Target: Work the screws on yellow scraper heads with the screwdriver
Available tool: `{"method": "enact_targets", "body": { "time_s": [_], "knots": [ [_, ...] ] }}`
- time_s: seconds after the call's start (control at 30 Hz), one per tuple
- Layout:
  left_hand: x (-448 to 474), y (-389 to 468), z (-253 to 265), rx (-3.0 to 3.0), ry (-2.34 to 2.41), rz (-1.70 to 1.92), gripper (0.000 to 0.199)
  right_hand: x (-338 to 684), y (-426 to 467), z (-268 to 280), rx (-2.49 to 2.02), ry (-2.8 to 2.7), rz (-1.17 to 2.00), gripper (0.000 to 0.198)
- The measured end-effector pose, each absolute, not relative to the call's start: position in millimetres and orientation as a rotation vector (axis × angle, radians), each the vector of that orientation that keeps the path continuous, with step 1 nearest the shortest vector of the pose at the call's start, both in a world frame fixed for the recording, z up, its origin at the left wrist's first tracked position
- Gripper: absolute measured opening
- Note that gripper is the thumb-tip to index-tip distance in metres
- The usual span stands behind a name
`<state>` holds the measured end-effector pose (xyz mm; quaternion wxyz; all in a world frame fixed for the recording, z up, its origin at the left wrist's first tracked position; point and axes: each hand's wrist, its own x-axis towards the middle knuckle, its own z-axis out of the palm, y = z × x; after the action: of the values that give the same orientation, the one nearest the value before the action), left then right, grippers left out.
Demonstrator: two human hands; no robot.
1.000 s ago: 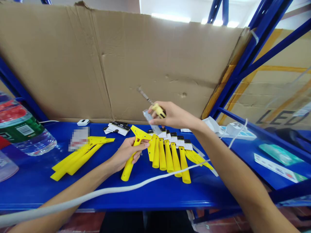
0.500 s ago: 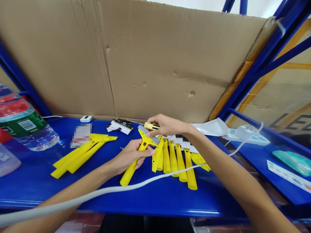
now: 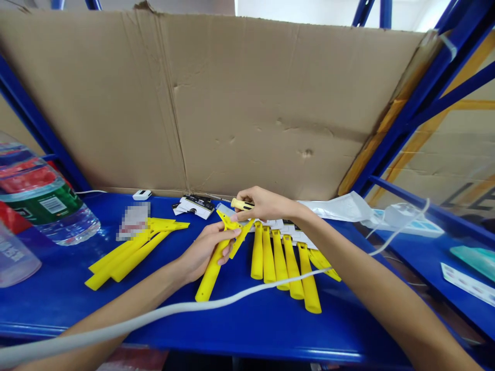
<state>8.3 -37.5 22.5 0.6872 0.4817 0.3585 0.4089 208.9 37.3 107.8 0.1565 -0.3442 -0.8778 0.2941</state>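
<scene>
My left hand [image 3: 209, 245] is wrapped round the handle of a yellow plastic scraper [image 3: 211, 278], its wide head pointing away from me. A pale metal blade [image 3: 225, 210] shows at that head. My right hand [image 3: 263, 202] grips a screwdriver [image 3: 242, 204] by its pale yellow and black handle; the shaft is hard to make out. A flat yellow cover plate [image 3: 242, 240] stands tilted against the scraper head, between the fingers of both hands. Which hand bears it, I cannot tell. Just right of my hands, several yellow handles [image 3: 281, 263] lie in a row on the blue table.
More yellow scrapers [image 3: 131, 252] lie at the left, beside a large water bottle [image 3: 50, 201]. Black-and-white cards [image 3: 195, 206] and a small white device [image 3: 142, 195] lie near the cardboard wall [image 3: 247, 103]. A white cable [image 3: 174, 309] crosses in front of my forearms.
The yellow cover plate has come up from beside the row of handles to the scraper head. The scraper has turned more upright, and its blade is now largely covered. My view has shifted slightly.
</scene>
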Motion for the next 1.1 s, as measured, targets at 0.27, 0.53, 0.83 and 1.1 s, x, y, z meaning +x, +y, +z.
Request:
{"method": "enact_targets", "body": {
  "time_s": [0.27, 0.53, 0.83, 1.1],
  "knots": [
    [7.0, -33.5, 20.9, 0.998, 0.829, 0.941, 0.025, 223.3, 34.8, 121.5, -0.768, -2.472, 0.615, 0.038],
    [6.3, -32.2, 22.0, 0.971, 0.753, 0.962, 0.019, 208.6, 12.1, 127.0, -0.643, -2.738, 0.705, 0.024],
    [6.0, -31.0, 20.2, 0.924, 0.704, 1.014, 0.017, 204.0, 1.3, 128.4, -0.693, -2.751, 0.485, 0.013],
    [8.5, -33.5, 16.9, 0.984, 0.792, 0.995, 0.035, 215.2, 6.4, 145.1, -0.821, -2.166, 0.660, 0.027]
  ]
}}
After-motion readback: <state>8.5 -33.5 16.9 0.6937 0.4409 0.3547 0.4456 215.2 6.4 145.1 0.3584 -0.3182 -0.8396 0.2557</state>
